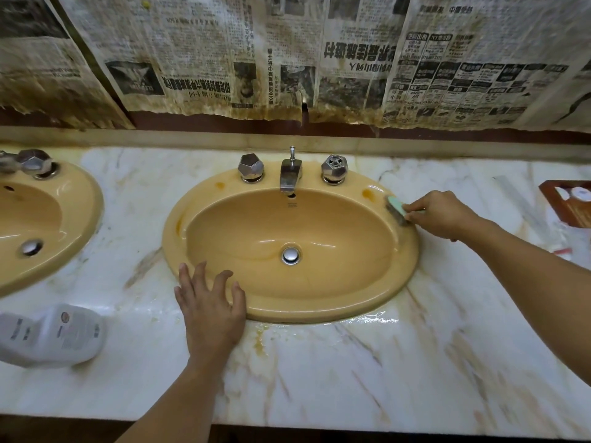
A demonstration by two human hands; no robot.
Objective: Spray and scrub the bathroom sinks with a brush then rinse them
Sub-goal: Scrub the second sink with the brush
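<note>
A tan oval sink is set in the marble counter straight ahead of me. My right hand grips a small green-backed scrub brush and holds its bristles against the sink's right rim. My left hand rests flat with spread fingers on the sink's front-left rim and the counter. A chrome faucet stands between two faceted knobs at the back of the sink. A second tan sink lies at the far left, partly cut off.
A white plastic bottle lies on the counter at the left front. A brown box sits at the right edge. Wet patches and yellow stains mark the counter below the sink. Stained newspaper covers the wall.
</note>
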